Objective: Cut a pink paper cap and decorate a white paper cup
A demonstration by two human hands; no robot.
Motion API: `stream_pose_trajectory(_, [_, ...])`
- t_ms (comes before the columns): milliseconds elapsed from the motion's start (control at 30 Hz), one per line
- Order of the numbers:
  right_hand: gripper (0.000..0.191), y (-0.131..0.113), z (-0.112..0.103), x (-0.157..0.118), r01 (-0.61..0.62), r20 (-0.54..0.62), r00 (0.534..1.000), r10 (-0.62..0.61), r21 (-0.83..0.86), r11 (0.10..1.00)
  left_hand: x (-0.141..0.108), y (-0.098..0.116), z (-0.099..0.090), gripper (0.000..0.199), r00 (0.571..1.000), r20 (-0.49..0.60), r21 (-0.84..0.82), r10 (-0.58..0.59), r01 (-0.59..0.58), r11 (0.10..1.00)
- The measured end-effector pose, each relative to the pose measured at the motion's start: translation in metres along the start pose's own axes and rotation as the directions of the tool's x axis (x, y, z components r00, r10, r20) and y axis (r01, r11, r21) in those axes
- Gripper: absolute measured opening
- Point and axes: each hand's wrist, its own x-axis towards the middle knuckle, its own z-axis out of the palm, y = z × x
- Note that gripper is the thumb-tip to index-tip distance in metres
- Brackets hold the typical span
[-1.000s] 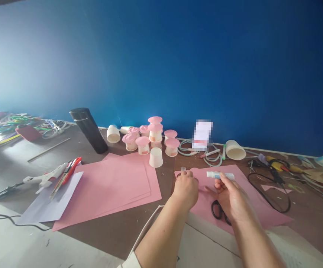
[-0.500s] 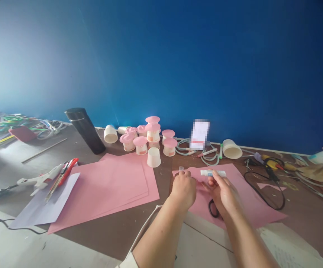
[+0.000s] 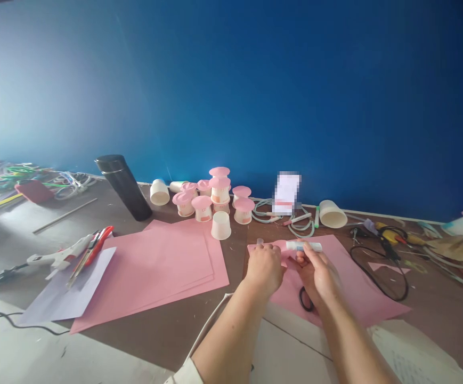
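Observation:
My right hand (image 3: 323,274) holds a white glue stick (image 3: 303,246) sideways, with the thumb along the tube. My left hand (image 3: 265,269) is closed, knuckles up, to the left of it; its fingertips and whatever they hold are hidden. A small translucent cap (image 3: 259,241) shows just beyond the left knuckles, and I cannot tell whether the fingers touch it. Under both hands lies a pink paper sheet (image 3: 359,288). One black loop, like a scissors handle (image 3: 305,300), rests on it beside my right wrist.
Several cups with pink paper discs (image 3: 220,184) stand by the wall, with a plain white cup (image 3: 220,226) in front. Left are stacked pink sheets (image 3: 167,266), a glue gun (image 3: 61,256), a red cutter (image 3: 95,246) and a black flask (image 3: 123,186). Cables (image 3: 399,282) lie right.
The glue stick and my right hand have shifted very slightly left, nearer my left hand. My left hand has turned a little. The things on the table stay where they were.

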Motion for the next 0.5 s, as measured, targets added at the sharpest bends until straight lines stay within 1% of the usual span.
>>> stream_pose_trajectory(67, [0.031, 0.0001, 0.0007, -0.001, -0.005, 0.004, 1.0, 0.005, -0.002, 1.0, 0.0023, 0.0002, 0.0016, 0.038, 0.999, -0.036, -0.009, -0.01, 0.009, 1.0])
stream_pose_trajectory(100, [0.031, 0.0001, 0.0013, -0.0016, -0.003, 0.007, 1.0, 0.003, -0.004, 1.0, 0.0031, 0.0004, 0.0019, 0.038, 0.999, -0.046, -0.012, -0.012, 0.012, 1.0])
stream_pose_trajectory(200, [0.031, 0.0006, 0.0035, -0.0027, -0.004, -0.012, 1.0, 0.004, -0.012, 1.0, 0.0041, 0.0004, 0.0017, 0.031, 0.998, -0.056, -0.014, -0.023, 0.022, 1.0])
stream_pose_trajectory(300, [0.027, 0.0024, 0.0047, -0.0027, -0.014, -0.077, 0.997, 0.012, -0.017, 1.0, 0.0048, -0.0001, 0.0011, 0.022, 0.998, -0.053, -0.026, -0.035, 0.033, 0.999])
stream_pose_trajectory(400, [0.025, 0.0052, 0.0032, -0.0014, -0.021, -0.104, 0.994, 0.018, -0.026, 0.999, 0.0062, -0.0006, 0.0009, 0.025, 0.997, -0.06, -0.057, -0.041, 0.038, 0.998])
stream_pose_trajectory(500, [0.025, 0.0079, -0.0007, 0.0011, -0.021, -0.111, 0.994, 0.01, -0.098, 0.995, 0.0079, -0.0006, 0.0004, 0.027, 0.996, -0.065, -0.084, -0.065, 0.06, 0.995])
